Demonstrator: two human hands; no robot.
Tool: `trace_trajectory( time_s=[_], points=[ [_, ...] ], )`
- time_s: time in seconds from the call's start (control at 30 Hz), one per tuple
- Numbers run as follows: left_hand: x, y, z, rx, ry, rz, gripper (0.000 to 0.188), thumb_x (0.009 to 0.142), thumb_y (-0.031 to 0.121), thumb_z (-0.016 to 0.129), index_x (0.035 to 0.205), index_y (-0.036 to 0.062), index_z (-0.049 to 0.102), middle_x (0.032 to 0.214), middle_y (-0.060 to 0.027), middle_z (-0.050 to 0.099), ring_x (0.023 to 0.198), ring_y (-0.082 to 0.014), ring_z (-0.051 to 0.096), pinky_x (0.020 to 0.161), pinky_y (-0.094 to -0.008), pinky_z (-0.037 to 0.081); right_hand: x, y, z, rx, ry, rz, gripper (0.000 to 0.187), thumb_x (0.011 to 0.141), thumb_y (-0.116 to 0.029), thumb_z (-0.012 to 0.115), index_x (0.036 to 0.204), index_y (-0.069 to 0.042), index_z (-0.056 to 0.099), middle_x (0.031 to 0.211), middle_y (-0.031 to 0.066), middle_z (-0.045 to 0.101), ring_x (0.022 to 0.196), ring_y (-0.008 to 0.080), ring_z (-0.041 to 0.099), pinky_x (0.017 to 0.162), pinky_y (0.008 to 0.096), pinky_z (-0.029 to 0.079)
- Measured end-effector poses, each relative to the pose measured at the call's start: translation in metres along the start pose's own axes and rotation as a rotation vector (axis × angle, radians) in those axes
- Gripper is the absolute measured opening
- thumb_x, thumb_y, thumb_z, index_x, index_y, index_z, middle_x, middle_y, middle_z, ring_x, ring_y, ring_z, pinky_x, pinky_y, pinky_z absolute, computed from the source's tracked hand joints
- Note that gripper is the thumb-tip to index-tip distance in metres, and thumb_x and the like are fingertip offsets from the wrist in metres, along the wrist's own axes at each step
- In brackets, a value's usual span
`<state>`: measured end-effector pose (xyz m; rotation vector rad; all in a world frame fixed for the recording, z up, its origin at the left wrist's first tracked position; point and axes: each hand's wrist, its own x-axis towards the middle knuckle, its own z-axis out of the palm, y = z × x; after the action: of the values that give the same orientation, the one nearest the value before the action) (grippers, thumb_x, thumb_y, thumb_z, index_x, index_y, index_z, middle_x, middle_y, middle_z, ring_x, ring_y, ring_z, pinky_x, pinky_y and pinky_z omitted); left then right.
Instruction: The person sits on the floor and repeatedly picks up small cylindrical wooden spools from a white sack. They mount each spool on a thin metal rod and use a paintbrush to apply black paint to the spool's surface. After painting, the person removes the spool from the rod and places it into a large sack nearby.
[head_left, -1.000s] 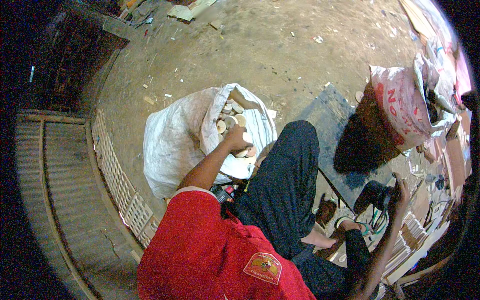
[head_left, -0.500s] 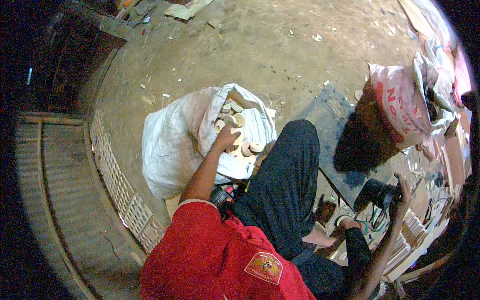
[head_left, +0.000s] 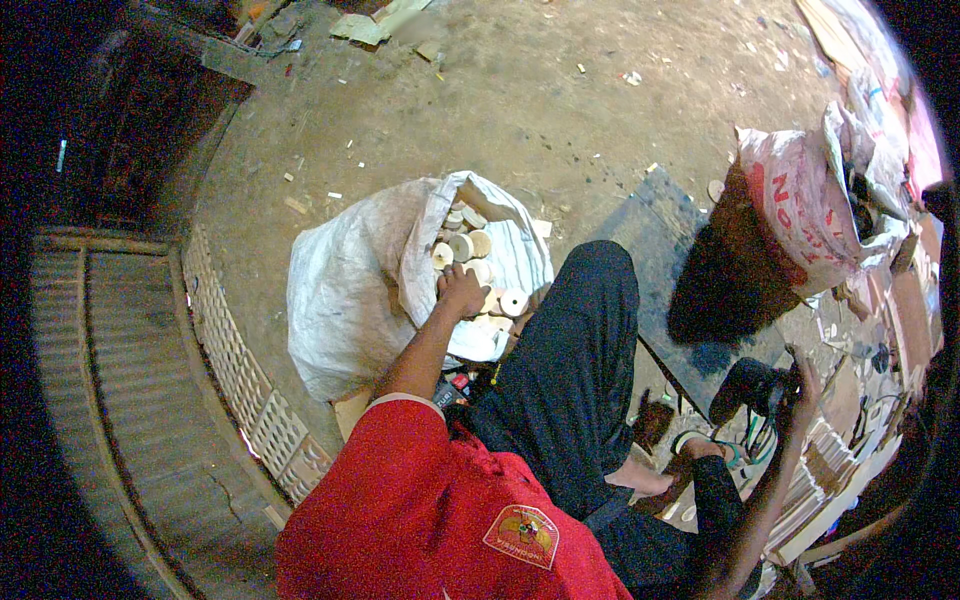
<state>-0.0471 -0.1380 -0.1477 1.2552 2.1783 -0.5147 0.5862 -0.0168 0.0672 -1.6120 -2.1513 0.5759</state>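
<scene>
A white woven sack (head_left: 345, 290) lies on its side in front of me, its mouth facing right. Inside the mouth are several pale wooden discs (head_left: 481, 243), some with a hole in the middle. My left hand (head_left: 462, 291) reaches into the sack, fingers apart and touching the discs; the fingertips are partly hidden among them. One holed disc (head_left: 514, 302) lies just right of that hand. My right hand (head_left: 803, 378) is raised at the right, beside a dark shape; its fingers are too unclear to read.
A red-printed sack (head_left: 800, 210) stands at the right, casting a shadow on a grey board (head_left: 660, 225). Wood strips and scraps (head_left: 820, 470) pile up at the lower right. A lattice panel (head_left: 235, 365) and corrugated sheet (head_left: 130, 400) border the left. My bent knee (head_left: 595, 275) is beside the sack.
My left hand has shifted slightly downward over the discs, and its fingers look more spread. A disc beside it has turned, its holed face now showing. My right arm has hardly moved.
</scene>
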Motion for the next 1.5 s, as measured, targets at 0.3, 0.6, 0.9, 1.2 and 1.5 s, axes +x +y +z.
trace_trajectory(
  time_s=[0.3,0.6,0.9,1.2,1.5],
  points=[
    [-0.011,-0.005,-0.025,-0.54,0.082,0.286,0.061,0.087,0.043,0.068,0.125,-0.0012,0.052,0.127,-0.0238,0.052,0.122,-0.0381,0.049,0.102,-0.05,0.037,0.001,0.005,0.004,0.002,0.1,-0.119,0.058,0.078,0.009,0.05,0.132,-0.006,0.06,0.114,0.0145,0.066,0.101,0.0268,0.062,0.084,0.0339,0.05],
    [-0.008,-0.003,-0.014,-0.226,0.257,0.026,0.066,0.082,0.033,0.072,0.132,-0.0001,0.046,0.135,-0.0231,0.048,0.122,-0.0402,0.047,0.105,-0.0511,0.038,0.0,0.005,0.003,-0.052,0.014,0.028,0.06,0.076,0.01,0.05,0.132,-0.008,0.061,0.09,0.0081,0.059,0.079,0.0207,0.055,0.072,0.0308,0.047],
    [0.006,0.013,0.013,-0.007,0.294,0.0,0.069,0.082,0.027,0.069,0.135,-0.0068,0.04,0.133,-0.0263,0.046,0.123,-0.0418,0.048,0.104,-0.0518,0.038,-0.003,0.008,0.005,0.005,0.01,0.038,0.052,0.08,0.004,0.048,0.129,-0.006,0.062,0.091,0.0079,0.058,0.08,0.021,0.054,0.073,0.032,0.046],
    [0.009,0.045,0.03,0.042,0.474,-0.113,0.078,0.08,0.03,0.063,0.143,-0.0044,0.032,0.14,-0.0276,0.04,0.135,-0.043,0.033,0.115,-0.0581,0.016,-0.003,0.025,-0.003,-0.012,0.044,-0.031,0.045,0.086,-0.013,0.055,0.13,-0.004,0.059,0.109,0.0121,0.067,0.089,0.0242,0.06,0.079,0.0336,0.047],
    [0.046,0.01,0.064,0.023,0.651,0.219,0.058,0.073,0.016,0.067,0.123,-0.0066,0.051,0.123,-0.026,0.055,0.121,-0.0417,0.047,0.103,-0.0534,0.037,-0.009,0.03,-0.026,0.077,0.184,0.131,0.046,0.079,0.006,0.057,0.123,-0.006,0.064,0.107,0.0142,0.067,0.089,0.0239,0.064,0.081,0.0312,0.05]
  ],
)
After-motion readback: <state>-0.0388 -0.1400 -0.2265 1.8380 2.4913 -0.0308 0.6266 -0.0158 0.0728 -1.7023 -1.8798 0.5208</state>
